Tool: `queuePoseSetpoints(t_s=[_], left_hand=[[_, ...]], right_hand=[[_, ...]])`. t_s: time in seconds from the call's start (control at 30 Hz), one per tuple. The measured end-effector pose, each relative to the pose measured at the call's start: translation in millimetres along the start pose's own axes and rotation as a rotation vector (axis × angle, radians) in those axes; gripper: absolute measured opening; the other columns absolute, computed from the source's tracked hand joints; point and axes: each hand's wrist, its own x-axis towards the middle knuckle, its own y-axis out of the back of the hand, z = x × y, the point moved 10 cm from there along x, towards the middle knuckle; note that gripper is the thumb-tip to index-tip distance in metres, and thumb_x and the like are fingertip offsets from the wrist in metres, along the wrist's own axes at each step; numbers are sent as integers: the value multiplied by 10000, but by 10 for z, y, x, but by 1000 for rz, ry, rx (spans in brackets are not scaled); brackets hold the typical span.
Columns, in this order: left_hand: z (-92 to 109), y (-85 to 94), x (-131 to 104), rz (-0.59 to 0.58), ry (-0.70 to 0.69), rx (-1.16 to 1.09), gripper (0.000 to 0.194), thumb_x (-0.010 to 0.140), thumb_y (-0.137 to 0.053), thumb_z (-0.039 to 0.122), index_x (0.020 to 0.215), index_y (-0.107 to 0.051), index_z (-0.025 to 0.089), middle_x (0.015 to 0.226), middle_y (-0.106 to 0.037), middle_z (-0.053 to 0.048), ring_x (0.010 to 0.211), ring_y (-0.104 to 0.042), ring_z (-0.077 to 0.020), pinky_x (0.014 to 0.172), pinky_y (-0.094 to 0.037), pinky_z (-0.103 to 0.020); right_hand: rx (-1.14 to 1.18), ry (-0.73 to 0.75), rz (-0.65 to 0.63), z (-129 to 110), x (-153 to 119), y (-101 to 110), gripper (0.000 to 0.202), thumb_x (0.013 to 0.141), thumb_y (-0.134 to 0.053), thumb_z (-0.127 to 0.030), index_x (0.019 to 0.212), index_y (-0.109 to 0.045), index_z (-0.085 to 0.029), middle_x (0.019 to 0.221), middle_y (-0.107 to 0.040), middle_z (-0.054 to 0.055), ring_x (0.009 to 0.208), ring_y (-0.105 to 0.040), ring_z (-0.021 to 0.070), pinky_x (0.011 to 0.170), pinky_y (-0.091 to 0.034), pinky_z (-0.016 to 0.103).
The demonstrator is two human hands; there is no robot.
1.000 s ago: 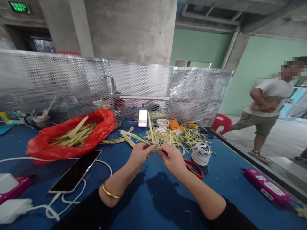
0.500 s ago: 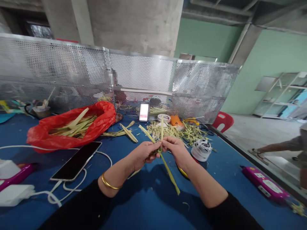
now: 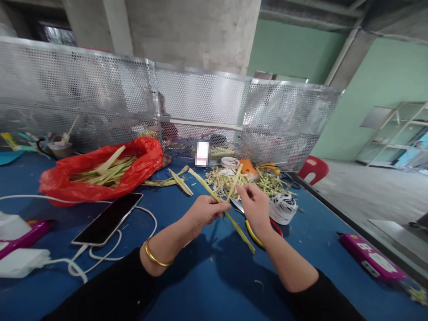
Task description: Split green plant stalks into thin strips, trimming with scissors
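My left hand (image 3: 207,211) pinches several pale green leaf strips (image 3: 203,183) where they cross, thumb on top. One strip points up to the left, one up to the right, and one hangs down to the lower right. Close by on the right, my right hand (image 3: 254,206) has its fingers curled beside the upright strip; whether its fingertips grip that strip cannot be made out. Scissors (image 3: 250,232) with yellow and red handles lie partly hidden beneath my right hand.
A red bag (image 3: 80,192) of leaf strips and a phone (image 3: 109,220) with white cables lie left. Behind my hands are leaf scraps (image 3: 270,183), a white roll (image 3: 283,208) and a perforated screen (image 3: 200,98). A purple packet (image 3: 369,258) lies right.
My right hand has moved off the crossing point, up and to the right. The upright strip now leans right, and more of the scissors shows. The person at the right edge has gone from view.
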Motion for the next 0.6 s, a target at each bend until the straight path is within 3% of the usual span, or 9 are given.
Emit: queuePoseSetpoints(t_s=[0.07, 0.1, 0.17, 0.23, 0.3, 0.47, 0.6], left_hand=[[23, -28, -11, -8, -15, 42, 202, 644, -683, 344, 661, -668, 144, 430, -426, 63, 371, -236, -50, 409, -119, -239], [42, -54, -21, -16, -32, 72, 195, 649, -671, 340, 615, -651, 149, 424, -420, 62, 377, -244, -54, 413, -134, -239], [104, -115, -53, -34, -96, 141, 205, 649, -644, 297, 506, -581, 164, 417, -414, 55, 402, -284, -66, 429, -183, -236], [191, -168, -96, -45, -189, 217, 239, 631, -613, 242, 431, -500, 176, 420, -412, 45, 444, -337, -84, 459, -236, -234], [254, -211, -134, -66, -256, 284, 252, 631, -590, 230, 415, -472, 178, 434, -416, 36, 478, -372, -98, 483, -266, -235], [259, -223, -146, -110, -245, 281, 337, 754, -518, 366, 478, -524, 173, 447, -431, 31, 441, -330, -86, 467, -247, -237], [216, -271, -141, -151, -207, 273, 309, 707, -575, 328, 450, -518, 166, 419, -408, 41, 429, -321, -76, 461, -240, -235]], right_hand=[[-244, 238, 97, -314, -32, 136, 254, 847, -552, -365, 660, -574, -195, 661, -533, 18, 663, -478, 167, 683, -358, 307], [-296, 330, 75, -434, -60, 114, 203, 855, -550, -348, 737, -616, -196, 740, -580, 44, 737, -516, 189, 742, -369, 328], [-311, 454, -67, -582, -126, -44, 134, 845, -569, -310, 847, -661, -213, 872, -632, 67, 865, -551, 219, 849, -362, 370], [-250, 487, -215, -625, -184, -212, 83, 819, -601, -276, 802, -666, -227, 885, -650, 44, 883, -570, 212, 919, -336, 396], [-123, 417, -288, -576, -189, -292, 117, 803, -609, -252, 694, -632, -214, 800, -641, 19, 809, -580, 186, 893, -363, 379], [183, 36, -306, -220, -121, -310, 213, 787, -604, -271, 594, -550, -197, 616, -516, -20, 607, -495, 137, 602, -400, 266], [198, 7, -238, -171, -111, -248, 232, 761, -615, -254, 564, -508, -193, 590, -466, -37, 591, -450, 122, 590, -365, 249]])
